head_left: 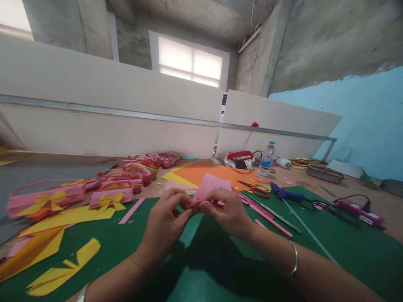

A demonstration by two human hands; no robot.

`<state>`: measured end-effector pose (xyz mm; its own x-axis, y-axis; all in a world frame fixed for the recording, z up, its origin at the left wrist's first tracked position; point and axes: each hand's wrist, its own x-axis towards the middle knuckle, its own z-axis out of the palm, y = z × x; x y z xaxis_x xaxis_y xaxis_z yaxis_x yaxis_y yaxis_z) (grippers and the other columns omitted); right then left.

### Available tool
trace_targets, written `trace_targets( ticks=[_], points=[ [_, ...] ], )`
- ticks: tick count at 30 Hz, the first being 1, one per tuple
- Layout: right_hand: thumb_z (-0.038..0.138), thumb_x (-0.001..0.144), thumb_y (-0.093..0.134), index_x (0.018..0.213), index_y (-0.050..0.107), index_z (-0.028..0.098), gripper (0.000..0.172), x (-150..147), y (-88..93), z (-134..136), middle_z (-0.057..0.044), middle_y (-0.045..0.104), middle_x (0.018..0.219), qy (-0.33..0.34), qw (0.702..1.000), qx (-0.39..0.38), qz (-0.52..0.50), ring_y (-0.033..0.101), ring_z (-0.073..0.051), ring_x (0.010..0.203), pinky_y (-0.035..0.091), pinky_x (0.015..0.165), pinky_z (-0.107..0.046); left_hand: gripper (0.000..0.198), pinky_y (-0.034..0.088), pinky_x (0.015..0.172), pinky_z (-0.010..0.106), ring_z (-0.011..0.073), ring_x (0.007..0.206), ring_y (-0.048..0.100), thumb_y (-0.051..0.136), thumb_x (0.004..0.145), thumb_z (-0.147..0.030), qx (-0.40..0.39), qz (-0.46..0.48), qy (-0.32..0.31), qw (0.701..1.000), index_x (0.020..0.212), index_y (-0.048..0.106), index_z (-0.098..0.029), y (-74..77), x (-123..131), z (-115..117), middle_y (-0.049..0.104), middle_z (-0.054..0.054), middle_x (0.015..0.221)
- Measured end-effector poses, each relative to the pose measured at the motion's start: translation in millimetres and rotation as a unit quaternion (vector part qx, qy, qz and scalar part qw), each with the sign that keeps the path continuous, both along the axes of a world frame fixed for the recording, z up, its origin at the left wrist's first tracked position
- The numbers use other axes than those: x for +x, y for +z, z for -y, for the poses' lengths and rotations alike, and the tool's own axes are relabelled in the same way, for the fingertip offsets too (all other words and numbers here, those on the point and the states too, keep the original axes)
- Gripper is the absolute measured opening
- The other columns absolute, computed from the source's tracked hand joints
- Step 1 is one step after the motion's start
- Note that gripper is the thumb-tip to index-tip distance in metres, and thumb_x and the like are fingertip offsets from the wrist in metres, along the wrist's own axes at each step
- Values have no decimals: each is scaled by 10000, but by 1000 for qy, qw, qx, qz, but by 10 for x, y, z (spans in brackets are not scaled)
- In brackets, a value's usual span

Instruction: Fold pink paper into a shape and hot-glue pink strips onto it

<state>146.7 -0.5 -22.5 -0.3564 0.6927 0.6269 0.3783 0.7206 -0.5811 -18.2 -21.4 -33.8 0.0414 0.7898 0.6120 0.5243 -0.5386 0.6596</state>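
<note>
A sheet of pink paper (211, 184) is held up above the green cutting mat (126, 247), its near edge bent or folded. My left hand (168, 220) pinches that edge on the left, thumb against fingers. On the right, my right hand (225, 212) grips the same paper, its fingers curled over the fold. Just right of my right hand lie pink paper strips (270, 220), a slim silver tool (278, 214) and scissors (260, 189) with red and yellow handles. The paper's underside and parts of my fingertips are hidden.
Pink paper bags with yellow bows (111, 199) stand at the left, near yellow paper cutouts (64, 270). Orange sheets (201, 172) lie behind my hands. A blue glue gun (286, 193), a water bottle (267, 159) and a purple power strip (360, 214) sit to the right.
</note>
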Motion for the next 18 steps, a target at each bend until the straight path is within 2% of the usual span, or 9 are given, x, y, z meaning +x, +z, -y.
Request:
trace_targets(
  ticks=[6, 12, 15, 18],
  points=[
    [308, 825, 589, 772, 700, 178, 179, 29, -2, -31, -19, 691, 713, 18, 999, 32, 21, 588, -127, 647, 416, 592, -226, 192, 444, 575, 226, 143, 728, 539, 605, 756, -339, -20, 14, 1, 1000, 640, 575, -189, -10, -15, 8, 566, 10, 757],
    [284, 829, 590, 756, 714, 188, 173, 31, 37, -11, -20, 700, 700, -14, 994, 91, 52, 591, -142, 652, 410, 613, -252, 201, 462, 614, 241, 144, 668, 592, 652, 703, -388, -121, 114, -41, 985, 700, 657, -188, 18, 5, 31, 664, 0, 711],
    [270, 793, 636, 717, 700, 179, 134, 11, 51, 24, -18, 692, 678, -33, 995, 90, 19, 594, -140, 644, 423, 621, -247, 191, 476, 636, 254, 162, 694, 620, 681, 674, -374, -103, 142, -36, 984, 663, 674, -184, 16, 5, 34, 688, 14, 721],
    [307, 742, 686, 644, 655, 162, 178, -13, 54, 56, -15, 663, 629, -66, 994, 75, -33, 577, -123, 588, 424, 576, -227, 173, 476, 641, 264, 163, 687, 621, 694, 666, -351, -70, 141, -22, 987, 640, 675, -182, 8, 4, 38, 688, 18, 722]
  ],
)
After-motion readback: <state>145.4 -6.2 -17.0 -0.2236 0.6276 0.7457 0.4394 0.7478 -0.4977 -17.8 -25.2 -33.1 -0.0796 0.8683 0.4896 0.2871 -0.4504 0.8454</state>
